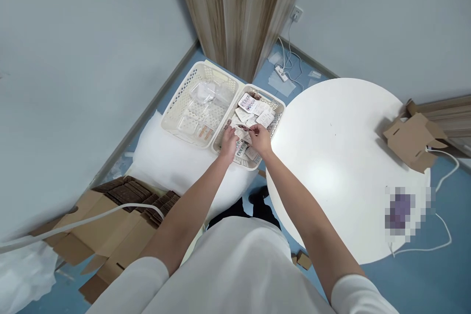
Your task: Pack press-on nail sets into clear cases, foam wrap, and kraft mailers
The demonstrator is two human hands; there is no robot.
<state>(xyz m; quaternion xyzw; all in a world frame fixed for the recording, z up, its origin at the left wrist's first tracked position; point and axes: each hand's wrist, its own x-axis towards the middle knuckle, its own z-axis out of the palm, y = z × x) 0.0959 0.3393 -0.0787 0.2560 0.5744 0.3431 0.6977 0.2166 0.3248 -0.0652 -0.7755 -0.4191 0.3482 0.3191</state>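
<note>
Cards (265, 117) lay in the basket (278, 112). Above, the right hand (260, 138) pinched a thin piece (243, 127) — beside it was the left hand (229, 144), its grip impossible to tell.

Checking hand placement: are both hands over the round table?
No, the left hand and right hand are over the card basket.

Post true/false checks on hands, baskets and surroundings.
1. The left hand and right hand are both over the basket of cards. True.
2. The round table is black. False: the round table is white.
3. A cardboard box is at the table's edge. True.
4. The power strip lies on the table. False: the power strip is on the blue floor.
5. The two baskets stand side by side. True.
</note>
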